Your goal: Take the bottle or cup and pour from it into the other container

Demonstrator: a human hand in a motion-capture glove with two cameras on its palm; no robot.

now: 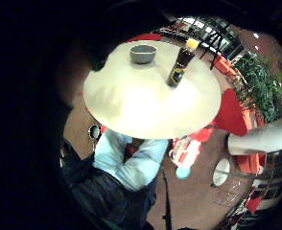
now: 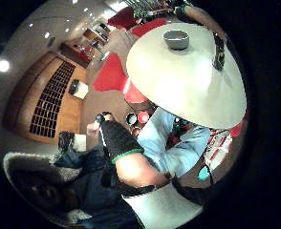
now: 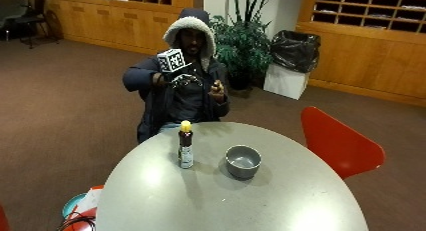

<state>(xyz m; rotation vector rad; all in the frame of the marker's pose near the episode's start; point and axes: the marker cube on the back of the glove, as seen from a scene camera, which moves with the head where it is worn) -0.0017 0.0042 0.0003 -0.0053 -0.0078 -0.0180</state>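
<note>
A round pale bench (image 3: 279, 201) is shown from across its far edge, with a seated person in a hooded jacket behind it. On the bench stand the two task objects: a dark bottle (image 3: 186, 150) with a yellow cap, upright, and a grey cup (image 3: 243, 161), bowl-shaped and open upward. The bottle and cup are set near one another but apart, both toward the person's side of the bench; from the outside view the bottle lies left of the cup.

The gloved right hand (image 3: 178, 81) is raised at chest height in front of the person, well above and behind the bench edge, and is in contact with neither object. Whether its fingers are spread or curled cannot be told from the outside view, and nothing is seen to be held in it. The bare left hand (image 3: 217, 89) is raised just beside it, also off the bench.

In the little finger side palm view the bench (image 1: 131, 105) is seen from above, with the cup (image 1: 143, 53) and bottle (image 1: 180, 67) standing on it, well away from the palm. In the thumb side palm view the cup (image 2: 177, 39) is seen on the bench (image 2: 178, 86), with the bottle (image 2: 219, 53) near the rim.

A red chair (image 3: 336, 143) stands beside the bench; a potted plant (image 3: 243, 41) and a bin lined with a black bag (image 3: 291, 61) stand behind the person.
</note>
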